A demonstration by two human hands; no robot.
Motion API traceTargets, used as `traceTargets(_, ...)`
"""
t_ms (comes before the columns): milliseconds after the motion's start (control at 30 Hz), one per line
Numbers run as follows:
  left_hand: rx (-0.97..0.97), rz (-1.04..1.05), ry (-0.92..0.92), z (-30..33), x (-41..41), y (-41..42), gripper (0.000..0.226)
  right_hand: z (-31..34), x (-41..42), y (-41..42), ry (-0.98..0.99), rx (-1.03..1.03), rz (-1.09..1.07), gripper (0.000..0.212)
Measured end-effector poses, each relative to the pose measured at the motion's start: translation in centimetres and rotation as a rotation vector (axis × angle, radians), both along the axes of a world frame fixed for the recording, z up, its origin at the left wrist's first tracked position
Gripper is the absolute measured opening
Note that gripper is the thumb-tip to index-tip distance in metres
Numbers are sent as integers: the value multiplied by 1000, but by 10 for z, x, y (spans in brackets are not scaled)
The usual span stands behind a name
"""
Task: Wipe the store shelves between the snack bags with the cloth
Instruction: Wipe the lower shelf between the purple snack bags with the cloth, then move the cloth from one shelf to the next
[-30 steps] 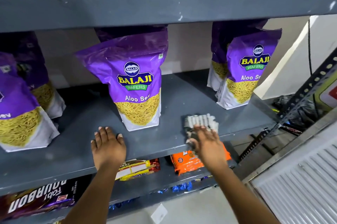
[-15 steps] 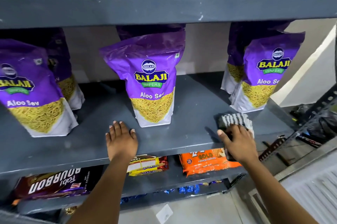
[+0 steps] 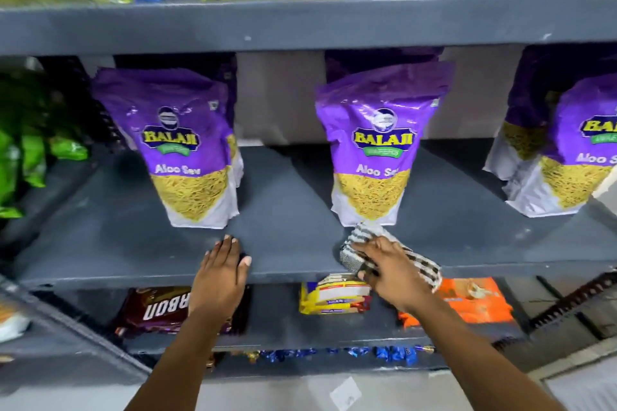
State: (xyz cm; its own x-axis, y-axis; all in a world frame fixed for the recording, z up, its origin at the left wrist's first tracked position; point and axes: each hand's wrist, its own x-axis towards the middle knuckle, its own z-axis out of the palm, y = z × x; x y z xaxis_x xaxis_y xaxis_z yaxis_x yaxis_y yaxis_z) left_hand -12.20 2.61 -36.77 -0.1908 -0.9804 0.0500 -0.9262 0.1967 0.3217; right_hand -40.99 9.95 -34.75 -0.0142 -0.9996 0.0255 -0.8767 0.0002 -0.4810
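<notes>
right hand (image 3: 389,272) now presses black-and-white striped cloth (image 3: 364,240) at grey metal shelf (image 3: 287,210) front edge, under middle purple Aloo Sev bag (image 3: 375,156), leftward of its earlier spot by the right-hand bags | fingers closed on cloth | left hand (image 3: 222,272) still flat, open, holding nothing, on shelf edge | lower shelf holds brown biscuit pack (image 3: 152,310), yellow pack (image 3: 334,298), orange pack (image 3: 474,302)

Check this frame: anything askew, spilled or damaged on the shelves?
Nothing spilled or torn. The purple snack bags stand upright on the middle shelf. On the shelf below, the brown biscuit pack lies with its lettering upside down, the only oddity.
</notes>
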Motion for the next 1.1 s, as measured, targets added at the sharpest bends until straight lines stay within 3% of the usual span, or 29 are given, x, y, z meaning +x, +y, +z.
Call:
traceTargets(233, -52, 209, -28, -1, 126, -13, 92, 7, 103, -40, -117, -9, 75, 48)
traceTargets(400, -36, 159, -52, -7, 142, -22, 124, 6, 182, -71, -84, 49, 176, 60)
traceTargets(467, -20, 147, -20, -10, 144, -24, 120, 4, 209, -78, -71, 45, 205, 60)
traceTargets(667, -5, 146, -7, -14, 147, -26, 68, 12, 251, -78, -198, 41, 272, 52)
traceTargets(800, 8, 138, -26, -10, 146, -26, 65, 26, 251, -52, -392, 124, 234, 42)
traceTargets(933, 50, 150, -57, -2, 144, -26, 63, 31, 245, -8, -838, 277, -28, 30)
traceTargets(1033, 59, 166, -63, 3, 139, -19, 61, 43, 235, 15, -998, 284, -101, 31)
traceTargets(1100, 29, 142, -90, 12, 131, -8, 73, 65, 227, 23, -1073, 262, -114, 29)
